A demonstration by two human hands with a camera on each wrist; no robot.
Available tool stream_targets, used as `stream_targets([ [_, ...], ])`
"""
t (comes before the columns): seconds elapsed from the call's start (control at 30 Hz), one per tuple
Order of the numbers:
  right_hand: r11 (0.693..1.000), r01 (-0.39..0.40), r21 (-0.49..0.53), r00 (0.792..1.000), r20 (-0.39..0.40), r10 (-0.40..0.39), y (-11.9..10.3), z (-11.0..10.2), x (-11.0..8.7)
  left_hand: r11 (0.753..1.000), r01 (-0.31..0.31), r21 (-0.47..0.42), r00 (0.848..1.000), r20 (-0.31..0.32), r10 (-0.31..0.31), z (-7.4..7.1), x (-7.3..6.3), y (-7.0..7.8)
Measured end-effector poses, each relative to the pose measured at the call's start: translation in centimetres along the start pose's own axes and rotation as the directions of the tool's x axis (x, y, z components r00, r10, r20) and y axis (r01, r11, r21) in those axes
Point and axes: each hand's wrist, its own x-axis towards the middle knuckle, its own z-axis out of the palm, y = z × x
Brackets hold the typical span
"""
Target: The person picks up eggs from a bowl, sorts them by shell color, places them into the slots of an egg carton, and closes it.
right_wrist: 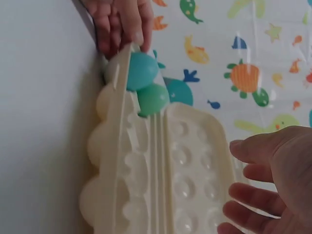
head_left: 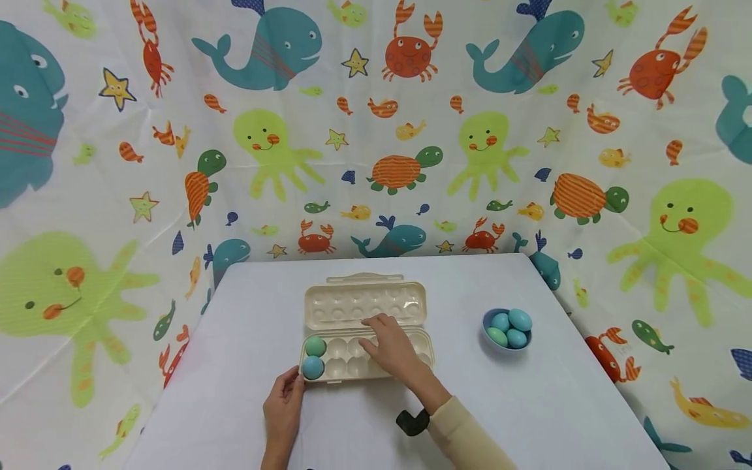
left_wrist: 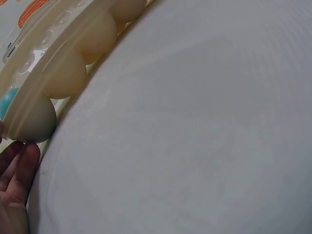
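Note:
A cream plastic egg carton [head_left: 365, 356] lies with its lid [head_left: 365, 305] folded back on the table. A green egg [head_left: 315, 346] and a blue egg [head_left: 313, 367] fill the two cups at its left end. My left hand [head_left: 283, 412] grips the carton's near left corner, thumb on the rim [right_wrist: 127, 63] and fingers [left_wrist: 27, 165] against the end cup. Over the carton, where the cups meet the lid, hovers my right hand [head_left: 392, 349], fingers spread and holding nothing. Part of the cup row is hidden beneath it.
To the right stands a blue bowl [head_left: 492, 344] with several blue and green eggs [head_left: 519, 319]. A white cloth covers the table [head_left: 505, 405]. Behind it and along the sides hangs a curtain [head_left: 376, 91] printed with sea animals. A black band [head_left: 413, 423] is on my right wrist.

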Motion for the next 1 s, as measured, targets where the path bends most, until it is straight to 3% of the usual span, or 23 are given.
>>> stream_targets([
  [0.13,0.999,0.004,-0.053,0.999,-0.054,-0.007,1.3,-1.4,0.0,1.0,0.001,0.006,1.0,0.0,-0.001,-0.1,0.1,-0.1],
  [0.43,0.989,-0.134,-0.064,0.983,-0.137,0.124,5.7,-5.0,-1.1,1.0,0.004,0.022,1.0,0.017,-0.005,-0.2,0.4,-0.1],
  [0.6,0.965,-0.239,-0.113,0.962,-0.164,0.219,8.4,-7.2,-1.5,1.0,0.005,0.019,1.0,0.011,-0.005,-0.2,0.4,-0.1],
  [0.83,0.911,-0.395,-0.121,0.917,-0.121,0.381,11.6,-10.7,-2.4,1.0,0.008,0.002,1.0,0.021,-0.008,-0.1,0.4,-0.1],
  [1.0,0.901,-0.417,-0.12,0.905,-0.143,0.4,13.7,-12.4,-3.5,1.0,0.023,0.009,0.999,0.028,-0.024,-0.2,0.3,0.0],
])
